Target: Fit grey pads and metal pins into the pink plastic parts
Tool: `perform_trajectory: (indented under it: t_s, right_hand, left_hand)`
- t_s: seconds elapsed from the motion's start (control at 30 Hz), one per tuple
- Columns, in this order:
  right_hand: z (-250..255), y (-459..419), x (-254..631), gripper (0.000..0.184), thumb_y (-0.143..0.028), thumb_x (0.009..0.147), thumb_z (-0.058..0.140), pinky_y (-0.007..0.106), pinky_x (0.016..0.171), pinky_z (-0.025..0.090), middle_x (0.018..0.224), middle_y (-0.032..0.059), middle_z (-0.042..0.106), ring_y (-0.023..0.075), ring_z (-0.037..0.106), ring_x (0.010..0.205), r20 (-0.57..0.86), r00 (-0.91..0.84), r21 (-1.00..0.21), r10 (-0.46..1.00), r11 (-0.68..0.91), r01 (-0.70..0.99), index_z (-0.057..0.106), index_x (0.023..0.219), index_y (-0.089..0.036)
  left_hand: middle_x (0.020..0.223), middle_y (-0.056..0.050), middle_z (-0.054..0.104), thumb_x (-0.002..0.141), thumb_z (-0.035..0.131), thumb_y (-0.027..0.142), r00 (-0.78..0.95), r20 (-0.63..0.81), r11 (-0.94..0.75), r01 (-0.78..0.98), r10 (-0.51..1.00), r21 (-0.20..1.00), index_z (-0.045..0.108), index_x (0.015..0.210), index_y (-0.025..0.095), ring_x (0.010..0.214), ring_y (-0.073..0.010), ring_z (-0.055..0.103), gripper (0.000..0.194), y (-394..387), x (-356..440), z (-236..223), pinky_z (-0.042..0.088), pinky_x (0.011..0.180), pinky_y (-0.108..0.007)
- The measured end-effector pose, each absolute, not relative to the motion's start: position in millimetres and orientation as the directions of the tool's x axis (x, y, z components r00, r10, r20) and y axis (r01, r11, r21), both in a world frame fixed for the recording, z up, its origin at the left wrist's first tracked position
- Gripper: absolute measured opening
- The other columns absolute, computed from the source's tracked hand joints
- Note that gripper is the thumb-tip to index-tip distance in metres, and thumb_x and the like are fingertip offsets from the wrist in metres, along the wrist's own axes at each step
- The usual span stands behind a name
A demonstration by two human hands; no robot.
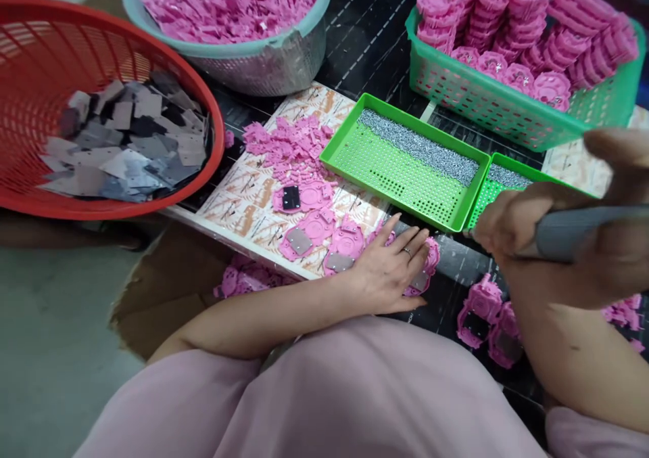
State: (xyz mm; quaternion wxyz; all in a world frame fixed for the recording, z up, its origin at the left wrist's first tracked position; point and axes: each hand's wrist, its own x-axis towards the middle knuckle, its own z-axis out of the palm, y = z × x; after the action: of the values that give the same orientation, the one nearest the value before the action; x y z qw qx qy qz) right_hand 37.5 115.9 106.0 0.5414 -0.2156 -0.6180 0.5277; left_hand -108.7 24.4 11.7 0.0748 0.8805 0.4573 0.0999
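My left hand (pixel 388 272) lies flat, fingers spread, over pink plastic parts (pixel 349 241) with grey plates set in them, and it touches the one under its fingertips (pixel 428 262). These parts sit on a printed paper sheet (pixel 243 208) at the table's edge. My right hand (pixel 537 231) is closed around a grey cylindrical handheld driver (pixel 570 233), whose tip is hidden by my fingers. That hand hovers beside a green perforated tray (pixel 499 191) holding rows of small metal screws. More pink parts (pixel 481 316) lie below my right wrist.
A red basket (pixel 51 106) holds grey-black square sheets. A steel bowl (pixel 263 65) is heaped with loose pink pieces. A green basket (pixel 487 93) holds stacked pink parts. A second screw tray (pixel 405 164) stands next to the first. Cardboard (pixel 162 295) lies below the table's edge.
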Motion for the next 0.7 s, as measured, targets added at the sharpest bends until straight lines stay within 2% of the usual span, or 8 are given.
perform_trajectory:
  t_s: [0.1, 0.33, 0.47, 0.57, 0.63, 0.7]
  right_hand:
    - [92.6, 106.2, 43.4, 0.031, -0.031, 0.082, 0.066, 0.029, 0.036, 0.039, 0.053, -0.0058, 0.057, 0.0131, 0.047, 0.037, 0.441, -0.384, -0.879, 0.811, 0.305, -0.367, 0.061, 0.112, -0.027]
    - [70.8, 108.4, 44.2, 0.023, -0.029, 0.085, 0.064, 0.028, 0.036, 0.04, 0.052, -0.0057, 0.054, 0.0122, 0.047, 0.037, 0.482, -0.422, -0.867, 0.768, 0.35, -0.355, 0.063, 0.107, -0.026]
    - [59.5, 111.0, 43.8, 0.024, -0.032, 0.085, 0.062, 0.028, 0.036, 0.041, 0.053, -0.0059, 0.054, 0.0125, 0.049, 0.038, 0.489, -0.466, -0.867, 0.737, 0.354, -0.351, 0.061, 0.109, -0.028]
    - [63.6, 108.2, 44.2, 0.035, -0.04, 0.083, 0.065, 0.029, 0.037, 0.043, 0.051, -0.0087, 0.052, 0.0139, 0.051, 0.038, 0.43, -0.482, -0.9, 0.763, 0.319, -0.298, 0.055, 0.115, -0.033]
    - [78.3, 105.8, 48.8, 0.045, -0.048, 0.079, 0.069, 0.031, 0.038, 0.044, 0.057, -0.0089, 0.053, 0.014, 0.051, 0.039, 0.372, -0.412, -0.925, 0.832, 0.294, -0.241, 0.048, 0.116, -0.032]
    - [98.0, 105.2, 61.3, 0.056, -0.059, 0.077, 0.064, 0.033, 0.042, 0.046, 0.085, -0.0034, 0.061, 0.0116, 0.05, 0.043, 0.323, -0.308, -0.946, 0.895, 0.301, -0.116, 0.037, 0.118, -0.031]
  left_hand:
    - [0.145, -0.022, 0.046, 0.088, 0.052, 0.061, 0.565, 0.102, -0.571, 0.787, 0.819, 0.234, 0.05, 0.133, 0.001, 0.136, -0.0329, 0.041, 0.075, 25.3, -108.7, 15.6, 0.009, 0.12, -0.057]
    - [0.147, -0.021, 0.044, 0.087, 0.052, 0.063, 0.568, 0.065, -0.567, 0.793, 0.82, 0.222, 0.049, 0.135, 0.003, 0.137, -0.033, 0.039, 0.076, 25.9, -107.4, 16.8, 0.006, 0.12, -0.058]
    - [0.146, -0.02, 0.045, 0.087, 0.051, 0.063, 0.573, 0.071, -0.574, 0.792, 0.816, 0.207, 0.048, 0.135, 0.004, 0.138, -0.0329, 0.037, 0.076, 27.2, -107.3, 15.2, 0.006, 0.12, -0.058]
    - [0.145, -0.02, 0.046, 0.087, 0.053, 0.06, 0.565, 0.088, -0.569, 0.794, 0.821, 0.216, 0.049, 0.134, 0.003, 0.138, -0.0324, 0.038, 0.074, 28.1, -108.1, 15.8, 0.007, 0.121, -0.057]
    - [0.146, -0.019, 0.046, 0.087, 0.055, 0.058, 0.56, 0.088, -0.564, 0.798, 0.824, 0.209, 0.048, 0.135, 0.003, 0.139, -0.0327, 0.037, 0.073, 27.1, -109.9, 17.1, 0.008, 0.12, -0.057]
    - [0.146, -0.018, 0.046, 0.088, 0.056, 0.056, 0.547, 0.085, -0.552, 0.812, 0.833, 0.189, 0.047, 0.136, 0.004, 0.14, -0.0332, 0.036, 0.072, 24.2, -114.3, 18.3, 0.008, 0.12, -0.058]
